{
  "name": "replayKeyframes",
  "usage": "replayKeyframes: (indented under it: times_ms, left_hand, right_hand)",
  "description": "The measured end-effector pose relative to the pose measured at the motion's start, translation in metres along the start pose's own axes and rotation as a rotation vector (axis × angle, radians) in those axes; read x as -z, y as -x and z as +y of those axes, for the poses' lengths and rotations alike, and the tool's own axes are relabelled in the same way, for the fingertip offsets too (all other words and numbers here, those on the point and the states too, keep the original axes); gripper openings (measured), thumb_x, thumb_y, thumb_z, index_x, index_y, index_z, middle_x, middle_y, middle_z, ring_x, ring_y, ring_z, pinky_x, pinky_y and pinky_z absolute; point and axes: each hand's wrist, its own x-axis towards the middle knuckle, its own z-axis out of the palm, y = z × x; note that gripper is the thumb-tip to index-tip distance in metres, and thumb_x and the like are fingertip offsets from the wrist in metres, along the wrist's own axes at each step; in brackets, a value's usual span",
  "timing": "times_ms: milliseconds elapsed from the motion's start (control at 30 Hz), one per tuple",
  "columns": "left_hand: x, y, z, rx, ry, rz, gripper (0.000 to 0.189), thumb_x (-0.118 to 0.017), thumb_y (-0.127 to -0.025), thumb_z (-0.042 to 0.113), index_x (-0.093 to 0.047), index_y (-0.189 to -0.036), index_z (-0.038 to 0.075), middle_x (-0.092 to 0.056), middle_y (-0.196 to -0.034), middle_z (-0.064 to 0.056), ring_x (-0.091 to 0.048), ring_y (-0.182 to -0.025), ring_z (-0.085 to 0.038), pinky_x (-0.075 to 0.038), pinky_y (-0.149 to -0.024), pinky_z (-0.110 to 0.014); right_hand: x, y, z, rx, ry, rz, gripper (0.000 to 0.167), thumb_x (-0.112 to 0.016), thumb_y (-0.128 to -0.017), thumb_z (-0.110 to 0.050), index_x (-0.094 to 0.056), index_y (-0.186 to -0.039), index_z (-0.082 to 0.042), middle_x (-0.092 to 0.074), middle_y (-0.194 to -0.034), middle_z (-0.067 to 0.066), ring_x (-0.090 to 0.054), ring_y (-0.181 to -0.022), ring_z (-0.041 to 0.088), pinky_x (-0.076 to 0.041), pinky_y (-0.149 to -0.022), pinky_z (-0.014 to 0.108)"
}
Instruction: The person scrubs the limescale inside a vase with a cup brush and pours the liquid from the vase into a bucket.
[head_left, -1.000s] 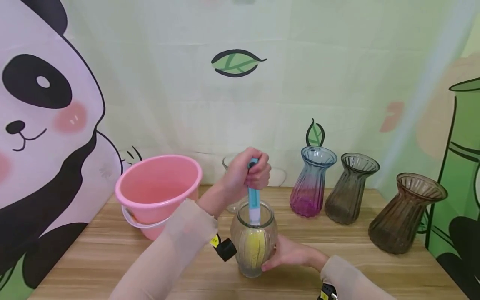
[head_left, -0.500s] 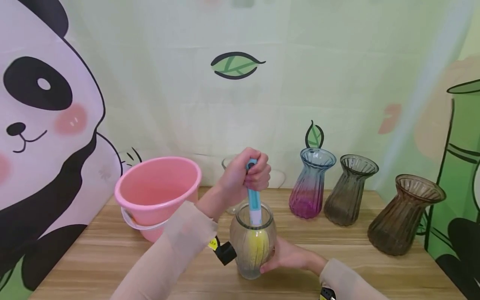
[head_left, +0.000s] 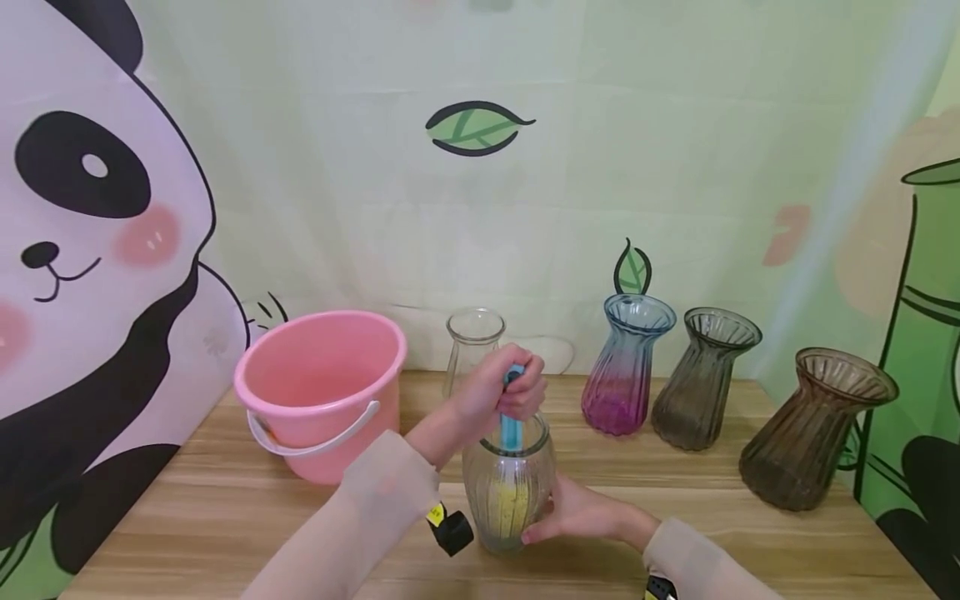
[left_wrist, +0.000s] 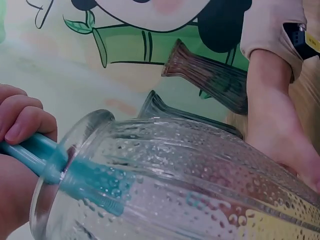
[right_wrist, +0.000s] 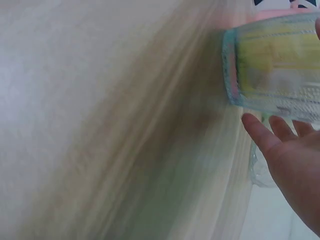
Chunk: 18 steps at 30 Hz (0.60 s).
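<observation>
Step in hand, as judged: scrubbing the inside of a glass jar (head_left: 487,483) with a sponge brush (head_left: 512,435). The jar is held roughly upright, mouth uppermost, at the near part of the tabletop (head_left: 187,517); whether its base bears on the wood cannot be determined.

Both grips are engaged. The left grip (head_left: 507,387) is clamped on the upper end of the blue handle (head_left: 512,440), just above the jar's mouth. The right grip (head_left: 577,510) is curled around the lower side of the jar, thumb on the near face, apparently steadying it.

Position of the working end: the yellow sponge head (head_left: 512,504) sits low inside the jar, directly beneath the left grip and level with the right. Bead-like marks cover the glass; whether water or moulded texture, cannot tell.

Next move, in this inspector's judgement, calls for further strokes or turns against the inner wall, the right grip kept firm, then a straight lift clear of the mouth. Principal risk: the jar tipping under downward force.
</observation>
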Motion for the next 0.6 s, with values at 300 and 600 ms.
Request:
replayKeyframes:
  times_ms: [300,600]
  left_hand:
    - [0.001,0.0005,-0.0012,-0.02,0.004,-0.005,0.037,-0.02,-0.089,0.013,-0.024,-0.052,0.016,-0.024,-0.043,0.009,-0.017,-0.038,-0.009,-0.014,-0.04,-0.023]
    - [-0.0023,0.0034,0.001,-0.026,-0.02,0.034,0.038,-0.022,-0.089,0.014,-0.026,-0.052,0.016,-0.024,-0.044,0.008,-0.018,-0.039,-0.009,-0.015,-0.041,-0.023]
  right_hand:
    - [0.0031,-0.0003,-0.0008,-0.009,0.039,0.007,0.073,-0.075,-0.07,-0.012,-0.035,-0.131,-0.003,-0.05,-0.127,0.01,-0.044,-0.119,0.024,-0.035,-0.1,0.038]
    - [0.0002,-0.0035,0.0045,0.042,-0.019,0.016,0.075,-0.075,-0.067,-0.007,-0.035,-0.13,0.001,-0.052,-0.126,0.015,-0.049,-0.115,0.02,-0.039,-0.098,0.028]
